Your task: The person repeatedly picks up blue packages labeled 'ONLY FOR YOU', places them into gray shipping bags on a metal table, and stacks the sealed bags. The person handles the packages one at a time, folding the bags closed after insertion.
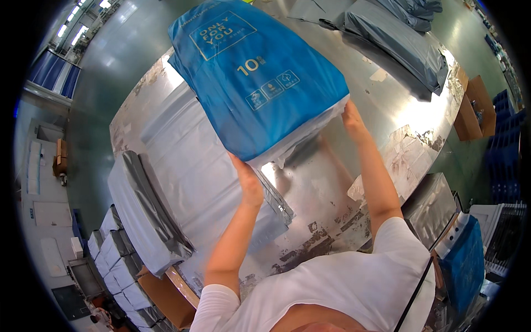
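Note:
A big blue plastic package point(287, 63) with pale printing is held between my two hands over the metal table. Its near end is whitish and hangs slightly loose. My left hand point(247, 180) grips the near left corner, its fingertips hidden beneath the package. At the near right corner my right hand point(352, 119) is closed on the edge, with fingers partly out of sight behind it. Flat grey plastic bags point(182, 144) lie in a stack on the table, left of and partly under the package.
The metal table point(326, 188) has torn paper residue on it. Grey filled bags point(395, 41) lie at its far right. A folded grey bag bundle point(144, 205) rests at the left edge. Cardboard boxes point(477, 108) stand to the right, and wrapped bundles point(119, 260) are stacked at lower left.

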The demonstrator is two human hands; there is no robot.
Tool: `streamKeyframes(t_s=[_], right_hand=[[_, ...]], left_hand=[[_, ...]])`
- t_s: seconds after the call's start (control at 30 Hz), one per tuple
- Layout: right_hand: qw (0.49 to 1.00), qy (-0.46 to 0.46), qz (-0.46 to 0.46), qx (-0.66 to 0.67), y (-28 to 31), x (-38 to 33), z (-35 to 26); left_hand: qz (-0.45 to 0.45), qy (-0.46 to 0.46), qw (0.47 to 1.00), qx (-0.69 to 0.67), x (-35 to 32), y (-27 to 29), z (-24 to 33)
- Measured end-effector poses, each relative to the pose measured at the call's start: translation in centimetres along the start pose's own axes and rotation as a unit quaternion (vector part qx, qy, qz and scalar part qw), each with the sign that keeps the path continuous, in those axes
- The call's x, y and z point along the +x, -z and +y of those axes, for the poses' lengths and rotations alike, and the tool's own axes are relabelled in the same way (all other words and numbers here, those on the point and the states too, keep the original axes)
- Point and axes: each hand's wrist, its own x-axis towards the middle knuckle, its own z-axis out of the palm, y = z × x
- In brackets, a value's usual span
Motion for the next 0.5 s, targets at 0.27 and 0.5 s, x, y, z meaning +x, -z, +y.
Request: streamKeyframes(t_s=[0.27, 0.5], right_hand=[[0.994, -0.077, 0.066, 0.049, -1.6, 1.9, -0.6], [0.985, -0.038, 0.136, -0.095, -4.9, -6.6, -4.0]], left_hand=[[0.012, -0.012, 0.977, 0.211, 2.4, -1.8, 1.6], [-0.025, -0.254, 0.854, 0.454, 3.5, -2.4, 6.2]])
